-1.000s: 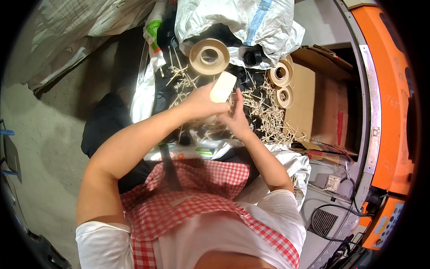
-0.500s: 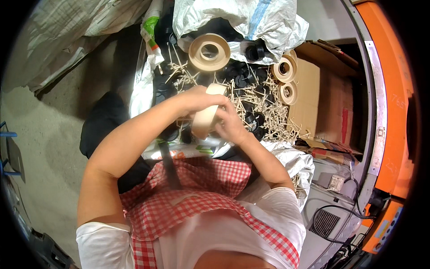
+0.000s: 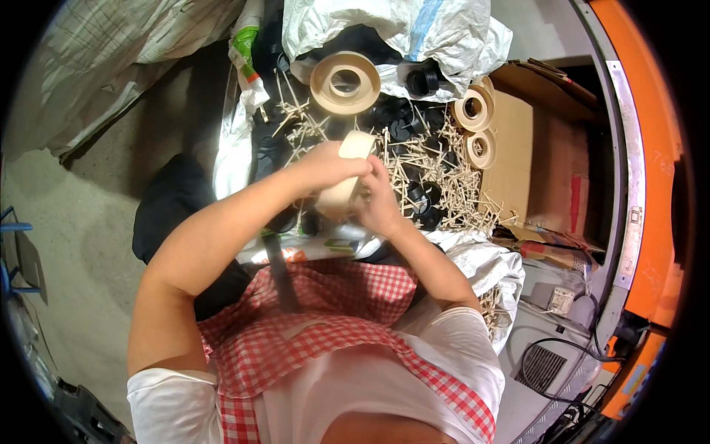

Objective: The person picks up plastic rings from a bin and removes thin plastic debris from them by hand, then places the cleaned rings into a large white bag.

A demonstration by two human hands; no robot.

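Observation:
Between my two hands is a beige plastic ring (image 3: 341, 194), turned on its edge above a heap of parts. My left hand (image 3: 329, 164) wraps round its upper left side, with the thumb side near the rim. On the ring's right side, the fingers of my right hand (image 3: 382, 200) curl in at the opening; the fingertips are partly hidden and a little blurred. Just beyond my hands a wider beige ring (image 3: 345, 82) with a hole in its middle faces up. Below lie black plastic caps (image 3: 424, 198) mixed with thin beige sprue sticks (image 3: 460, 194).
More beige rings (image 3: 474, 109) sit by an open cardboard box (image 3: 510, 159) on the right. White woven sacks (image 3: 451, 37) surround the heap. Farther right stand an orange machine (image 3: 647, 185) and a grey unit (image 3: 536, 325) with a black cable. A large sack (image 3: 126, 59) stands far left.
My hands still hold the ring in nearly the same place. The right hand's fingers have shifted slightly upward along the ring. The view has moved a little.

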